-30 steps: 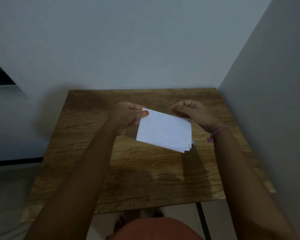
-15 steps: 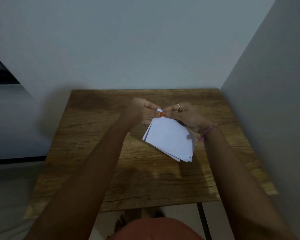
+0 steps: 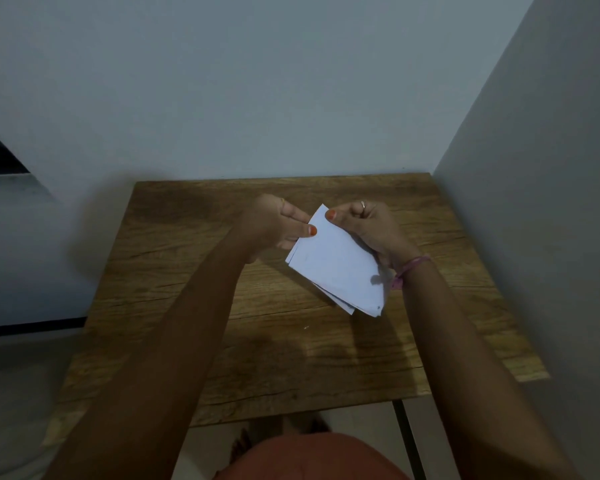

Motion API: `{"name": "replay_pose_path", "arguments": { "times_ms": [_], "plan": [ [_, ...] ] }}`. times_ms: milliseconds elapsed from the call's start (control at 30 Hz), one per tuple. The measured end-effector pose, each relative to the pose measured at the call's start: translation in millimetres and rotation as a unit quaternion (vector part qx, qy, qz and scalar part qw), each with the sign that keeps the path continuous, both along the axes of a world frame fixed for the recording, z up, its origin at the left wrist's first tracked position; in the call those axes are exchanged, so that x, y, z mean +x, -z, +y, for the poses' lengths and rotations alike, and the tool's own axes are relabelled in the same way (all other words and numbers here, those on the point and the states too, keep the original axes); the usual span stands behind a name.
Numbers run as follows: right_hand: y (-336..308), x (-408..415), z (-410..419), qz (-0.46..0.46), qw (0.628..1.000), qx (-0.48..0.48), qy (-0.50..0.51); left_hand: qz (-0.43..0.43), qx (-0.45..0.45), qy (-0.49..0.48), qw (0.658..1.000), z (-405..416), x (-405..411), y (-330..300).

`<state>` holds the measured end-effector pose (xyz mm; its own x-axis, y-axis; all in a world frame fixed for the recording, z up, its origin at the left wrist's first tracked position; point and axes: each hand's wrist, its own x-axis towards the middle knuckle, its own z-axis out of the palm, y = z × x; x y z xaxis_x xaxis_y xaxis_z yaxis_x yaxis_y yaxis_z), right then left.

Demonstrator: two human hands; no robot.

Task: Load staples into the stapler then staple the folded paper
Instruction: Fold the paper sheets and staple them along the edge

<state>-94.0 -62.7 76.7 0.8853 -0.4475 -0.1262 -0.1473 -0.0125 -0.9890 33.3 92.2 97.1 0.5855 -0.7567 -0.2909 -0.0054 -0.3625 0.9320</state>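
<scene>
While above table (image 3: 194,341), paper (image 3: 336,265) hand-pinched.

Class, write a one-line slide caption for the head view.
Both hands, left and right, pinch folded paper above a wooden table.

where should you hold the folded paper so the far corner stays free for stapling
Judging by its pose, grip the folded paper along its left edge, coming from the left, as the left hand does now, thumb on top. The stack tilts with layers fanning at its near corner, so pinching across all layers should keep them aligned. The right hand pinches the far corner.
</scene>
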Motion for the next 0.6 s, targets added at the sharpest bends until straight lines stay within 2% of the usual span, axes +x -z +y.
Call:
{"name": "replay_pose_path", "arguments": {
  "times_ms": [367, 600],
  "plan": [
    [0.6, 0.0, 18.7, 0.019, 0.999, 0.004, 0.049, -0.056, 0.025, 0.006, 0.998, 5.1, 0.2, -0.2],
    [-2.7, -0.4, 24.8, 0.028, 0.998, -0.019, 0.061, -0.059, 0.009, 0.010, 0.998, 10.7, -3.6, -0.5]
  ]
}}
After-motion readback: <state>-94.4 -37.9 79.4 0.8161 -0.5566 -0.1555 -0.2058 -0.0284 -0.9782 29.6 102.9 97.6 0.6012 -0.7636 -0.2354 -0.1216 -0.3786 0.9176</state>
